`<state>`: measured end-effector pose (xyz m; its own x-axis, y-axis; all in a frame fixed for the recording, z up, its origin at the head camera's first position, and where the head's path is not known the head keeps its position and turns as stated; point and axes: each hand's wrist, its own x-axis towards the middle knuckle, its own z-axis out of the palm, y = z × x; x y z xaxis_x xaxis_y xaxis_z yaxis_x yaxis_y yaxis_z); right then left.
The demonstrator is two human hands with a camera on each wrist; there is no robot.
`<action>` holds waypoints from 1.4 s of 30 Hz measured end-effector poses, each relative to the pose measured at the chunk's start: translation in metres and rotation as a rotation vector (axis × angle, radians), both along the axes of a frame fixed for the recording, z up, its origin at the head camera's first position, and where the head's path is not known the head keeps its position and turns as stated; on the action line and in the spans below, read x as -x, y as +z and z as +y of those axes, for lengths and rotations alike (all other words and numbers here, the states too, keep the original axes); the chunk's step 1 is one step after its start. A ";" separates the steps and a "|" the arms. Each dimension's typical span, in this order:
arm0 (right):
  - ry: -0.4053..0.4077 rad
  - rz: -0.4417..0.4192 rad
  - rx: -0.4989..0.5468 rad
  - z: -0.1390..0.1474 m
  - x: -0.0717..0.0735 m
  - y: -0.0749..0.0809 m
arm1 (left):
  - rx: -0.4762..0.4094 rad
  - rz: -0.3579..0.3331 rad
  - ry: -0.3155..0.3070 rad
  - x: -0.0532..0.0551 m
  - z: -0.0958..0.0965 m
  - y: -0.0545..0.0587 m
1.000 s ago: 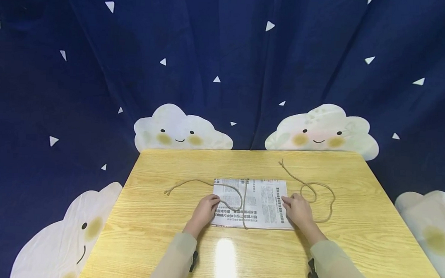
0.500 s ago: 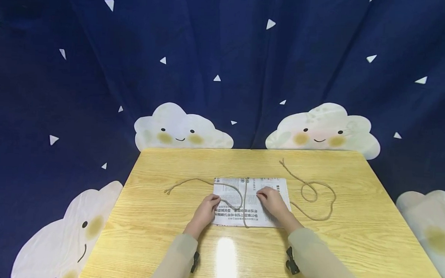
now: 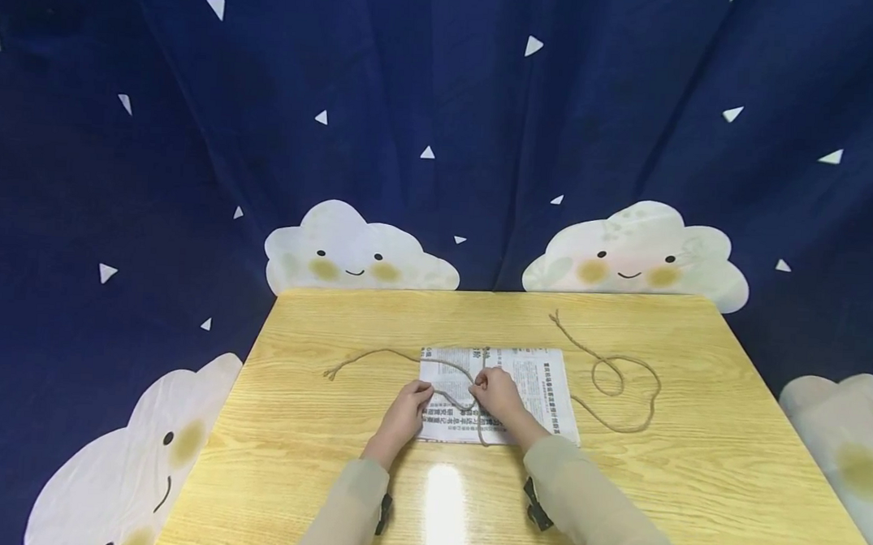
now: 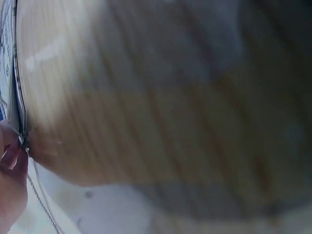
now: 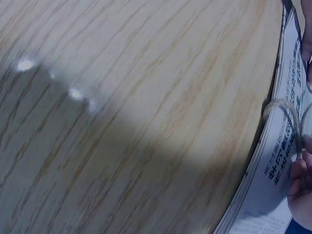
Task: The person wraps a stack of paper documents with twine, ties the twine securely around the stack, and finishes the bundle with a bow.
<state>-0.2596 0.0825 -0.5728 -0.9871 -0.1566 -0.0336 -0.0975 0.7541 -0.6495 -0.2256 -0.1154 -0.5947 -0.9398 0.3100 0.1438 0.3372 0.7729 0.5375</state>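
A flat stack of folded newspapers [image 3: 544, 391] lies on the wooden table, crossed top to bottom by thin brown twine [image 3: 620, 430]. At the stack's left edge, the thumb and fingers of my left hand [image 3: 403, 413] pinch the paper where a strand meets it. My right hand [image 3: 500, 395] is over the middle of the stack, its fingertips pinching the twine close to the crossing strand. In the right wrist view, the twine [image 5: 280, 103] wraps over the layered near edge of the papers. Part of my left hand [image 4: 12, 183] shows at the left wrist view's border.
One loose twine end reaches left across the table [image 3: 311, 462]; the other loops and curls at the right, its frayed tip toward the back edge. Behind the table hangs a dark blue curtain [image 3: 383, 156] with clouds and white triangles.
My right hand has left the stack's right edge and moved left to the middle, where it now pinches the twine. The left hand has stayed at the left edge.
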 end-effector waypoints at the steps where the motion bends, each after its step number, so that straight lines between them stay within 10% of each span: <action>1: -0.003 -0.009 0.002 0.000 0.000 -0.001 | 0.000 0.007 -0.003 0.000 0.000 0.000; 16: -0.412 -0.009 0.180 0.035 0.009 -0.009 | 0.017 -0.004 0.013 0.000 0.001 0.000; 30: -0.722 -0.148 0.552 0.108 0.016 -0.004 | 0.024 -0.039 0.042 -0.001 0.002 0.000; 42: -0.549 -0.120 0.154 0.142 0.007 -0.004 | 0.008 -0.034 0.043 0.000 0.002 -0.002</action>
<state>-0.2663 0.2241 -0.5768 -0.9159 0.3650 -0.1672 0.3618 0.5696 -0.7381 -0.2257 -0.1132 -0.5968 -0.9566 0.2699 0.1097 0.2852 0.7905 0.5420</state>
